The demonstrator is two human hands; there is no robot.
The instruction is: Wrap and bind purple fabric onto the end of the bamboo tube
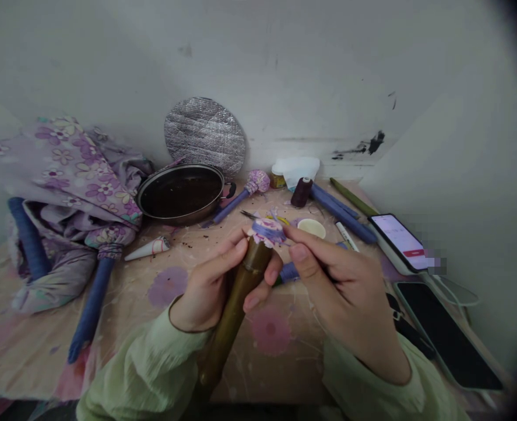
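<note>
Currently, the left hand (210,275) closes around a bamboo tube (231,327), fingers curled on its upper part, holding it tilted, with the lower end toward the body. A floral cloth cap (266,232) sits over the tube's top end, just above the left hand's grip, cinched by a blue thread binding (267,229).

The right hand (331,286) is at the cap's right side in a narrow pinch. Its forefinger (288,232) touches the cloth; whether thumb and forefinger hold a thin strand cannot be determined. Both forearms are in pale green sleeves (147,368).

Nearby on the floral-printed table cover (30,356): small scissors (250,215) just behind the cap, a dark thread spool (301,192), and a blue-handled floral-headed stick (241,199). A second such stick (92,304) lies to the left, beside a heap of lilac floral fabric (65,175). A dark pan (180,192) stands behind, against a round quilted silver mat (204,135). Two phones (401,242) lie at right.
</note>
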